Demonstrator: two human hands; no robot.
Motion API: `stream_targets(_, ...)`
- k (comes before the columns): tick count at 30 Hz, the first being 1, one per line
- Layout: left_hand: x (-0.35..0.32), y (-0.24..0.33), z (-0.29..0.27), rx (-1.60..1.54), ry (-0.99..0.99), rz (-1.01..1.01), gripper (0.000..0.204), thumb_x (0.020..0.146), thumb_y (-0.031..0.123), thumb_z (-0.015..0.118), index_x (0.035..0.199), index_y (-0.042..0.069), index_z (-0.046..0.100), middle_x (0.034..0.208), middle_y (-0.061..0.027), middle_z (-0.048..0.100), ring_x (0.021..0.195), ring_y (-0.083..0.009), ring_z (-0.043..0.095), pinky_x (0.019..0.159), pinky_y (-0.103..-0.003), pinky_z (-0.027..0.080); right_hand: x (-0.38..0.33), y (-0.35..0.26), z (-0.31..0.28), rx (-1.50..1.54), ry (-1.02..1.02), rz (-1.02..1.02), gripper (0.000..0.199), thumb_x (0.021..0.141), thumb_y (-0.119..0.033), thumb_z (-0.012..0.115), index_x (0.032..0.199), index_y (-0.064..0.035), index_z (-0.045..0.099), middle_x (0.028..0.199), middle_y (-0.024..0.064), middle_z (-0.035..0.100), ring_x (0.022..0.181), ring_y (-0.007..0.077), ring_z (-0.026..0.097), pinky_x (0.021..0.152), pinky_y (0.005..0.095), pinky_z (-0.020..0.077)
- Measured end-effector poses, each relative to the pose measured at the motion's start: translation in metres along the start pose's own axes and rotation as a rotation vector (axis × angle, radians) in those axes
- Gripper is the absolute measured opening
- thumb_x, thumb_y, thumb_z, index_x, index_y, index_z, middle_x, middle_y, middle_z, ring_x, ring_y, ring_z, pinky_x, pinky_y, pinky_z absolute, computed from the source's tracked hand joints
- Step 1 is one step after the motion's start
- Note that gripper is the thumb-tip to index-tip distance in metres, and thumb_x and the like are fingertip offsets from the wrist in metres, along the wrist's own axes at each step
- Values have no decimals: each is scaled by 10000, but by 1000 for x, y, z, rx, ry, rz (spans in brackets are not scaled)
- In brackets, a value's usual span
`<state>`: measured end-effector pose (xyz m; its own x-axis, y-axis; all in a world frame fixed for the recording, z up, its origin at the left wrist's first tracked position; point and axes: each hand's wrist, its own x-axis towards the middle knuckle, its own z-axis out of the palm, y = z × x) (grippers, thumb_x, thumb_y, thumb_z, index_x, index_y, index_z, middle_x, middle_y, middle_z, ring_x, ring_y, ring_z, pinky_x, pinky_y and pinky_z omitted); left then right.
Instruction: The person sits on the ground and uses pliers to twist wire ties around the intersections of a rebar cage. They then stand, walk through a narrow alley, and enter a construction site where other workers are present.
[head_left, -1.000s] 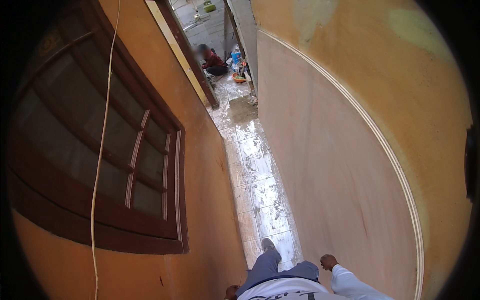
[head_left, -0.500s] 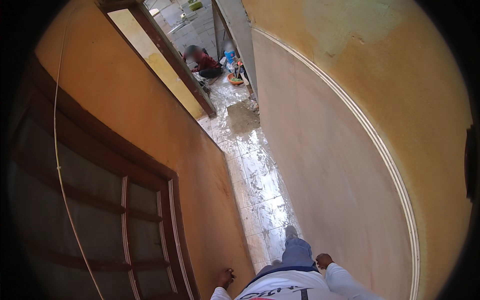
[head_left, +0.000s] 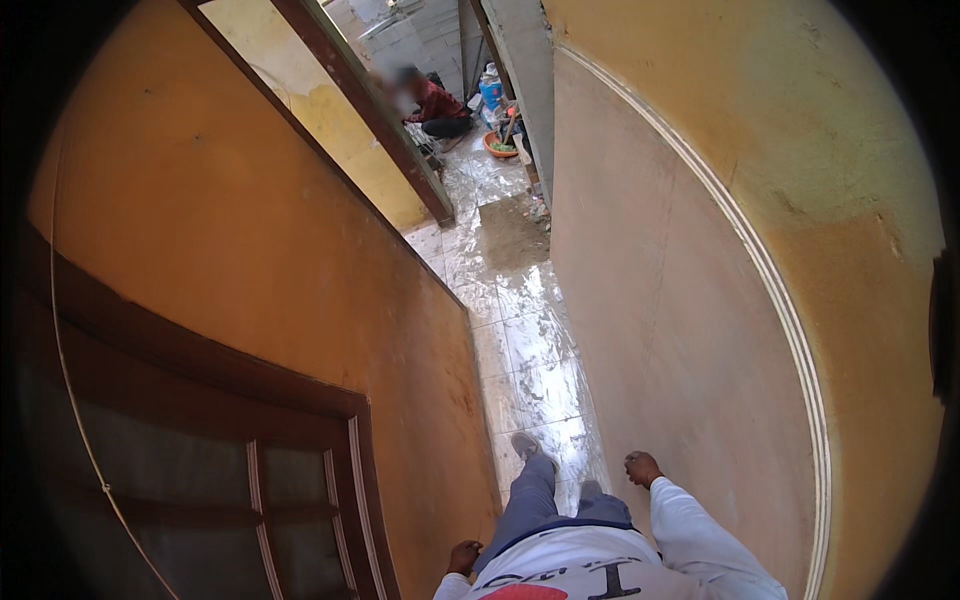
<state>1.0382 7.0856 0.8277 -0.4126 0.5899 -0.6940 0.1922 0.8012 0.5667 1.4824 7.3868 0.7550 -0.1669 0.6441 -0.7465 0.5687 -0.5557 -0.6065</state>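
Observation:
Low in the picture, my left hand (head_left: 464, 556) hangs beside my hip, close to the orange wall. Mostly its back shows, and its fingers are too small and dark to read. My right hand (head_left: 643, 468) is held forward near the pale pinkish wall panel (head_left: 680, 330), its fingers curled in, and nothing shows in it. Between the hands are my grey-blue trousers (head_left: 535, 500), with my left shoe (head_left: 524, 445) ahead on the tiled floor (head_left: 540, 390).
The orange wall (head_left: 300, 230) and a dark wood-framed glazed panel (head_left: 300, 440) line my left. Ahead, a brown mat-like patch (head_left: 515, 235) lies on the floor before a wooden post (head_left: 370, 110). Beyond, a person (head_left: 435, 108) crouches near an orange basin (head_left: 500, 146) and blue-white bag (head_left: 491, 88).
My left foot has come forward, and the right foot is now behind it. My right hand has swung forward, the left one slightly back. Doorway and floor patch have shifted right in view.

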Motion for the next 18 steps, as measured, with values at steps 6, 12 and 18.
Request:
stream_targets(6,124,28,-18,-96,-60,9,231,901,166,603,964,-21,722,862,-127,721,773,-187,664,722,-323,522,89,-15,5,-600,-18,-313,336,898,-247,482,1025,-21,696,1066,159,677,774,285,681,731,417,546)
stream_targets(12,238,151,-87,-12,-128,-87,260,949,198,559,1022,-20,679,811,-129,707,694,-178,651,599,-318,505,120,-106,-9,5,49,133,314,892,-226,506,1046,-16,681,903,139,691,682,223,666,595,337,538)
stream_targets(18,337,305,-122,-116,-122,-104,242,983,196,498,1064,1,615,721,-110,659,541,-166,600,449,-300,441,154,-212,-19,200,65,253,287,953,-239,529,1164,-65,618,894,102,667,692,194,630,590,334,530)
